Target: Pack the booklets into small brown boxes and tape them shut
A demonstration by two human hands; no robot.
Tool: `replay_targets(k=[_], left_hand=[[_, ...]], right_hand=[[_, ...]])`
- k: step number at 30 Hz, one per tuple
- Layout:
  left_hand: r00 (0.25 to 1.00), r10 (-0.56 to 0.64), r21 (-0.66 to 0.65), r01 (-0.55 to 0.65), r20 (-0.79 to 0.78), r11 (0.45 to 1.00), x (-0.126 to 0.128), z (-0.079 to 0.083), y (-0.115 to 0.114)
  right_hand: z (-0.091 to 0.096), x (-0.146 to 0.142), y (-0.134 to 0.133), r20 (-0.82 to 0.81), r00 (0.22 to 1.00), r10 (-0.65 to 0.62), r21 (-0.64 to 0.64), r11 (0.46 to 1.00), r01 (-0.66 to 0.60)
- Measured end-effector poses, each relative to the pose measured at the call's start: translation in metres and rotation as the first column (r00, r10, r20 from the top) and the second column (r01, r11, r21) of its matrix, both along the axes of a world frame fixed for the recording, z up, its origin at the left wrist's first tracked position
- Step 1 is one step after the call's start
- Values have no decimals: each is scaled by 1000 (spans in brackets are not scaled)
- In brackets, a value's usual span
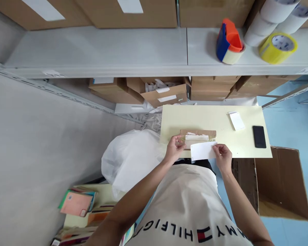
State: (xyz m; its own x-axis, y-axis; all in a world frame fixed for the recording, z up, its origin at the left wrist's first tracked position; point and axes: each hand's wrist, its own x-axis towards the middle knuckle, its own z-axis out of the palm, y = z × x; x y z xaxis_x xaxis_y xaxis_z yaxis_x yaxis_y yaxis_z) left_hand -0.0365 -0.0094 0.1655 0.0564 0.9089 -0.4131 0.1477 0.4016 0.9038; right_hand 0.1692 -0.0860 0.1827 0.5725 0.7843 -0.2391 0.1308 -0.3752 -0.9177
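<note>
A small flat cardboard box (199, 132) lies near the front edge of the cream table (202, 116), with clear tape at its ends. On its top is a white strip label (196, 137). My left hand (175, 147) is at the box's left end, thumb and fingers closed on that edge. Between the thumb and fingers of my right hand (222, 156) is the right end of a white paper label (202, 151). This label overlaps the box's front side and hides part of it.
A stack of white labels (236, 121) and a black phone (259, 136) lie on the table's right side. Above, a shelf (105, 48) holds a tape dispenser (229, 42) and yellow tape (278, 48). A white plastic bag (133, 153) bulges at left; an open carton (282, 181) stands right.
</note>
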Motion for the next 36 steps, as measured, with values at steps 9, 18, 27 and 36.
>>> replay_targets(k=[9, 18, 27, 36], left_hand=[[991, -68, -83, 78, 111, 994, 17, 0, -2], [989, -23, -159, -1, -146, 987, 17, -11, 17], [897, -151, -115, 113, -416, 987, 20, -9, 27], [541, -345, -180, 335, -767, 925, 16, -1, 38]], right_hand=[[-1, -1, 24, -108, 992, -58, 34, 998, 62], [-27, 4, 35, -18, 995, 103, -141, 985, -104], [-26, 9, 40, 212, 931, 298, -319, 921, -222], [-1, 7, 43, 477, 602, 640, -574, 746, -338]])
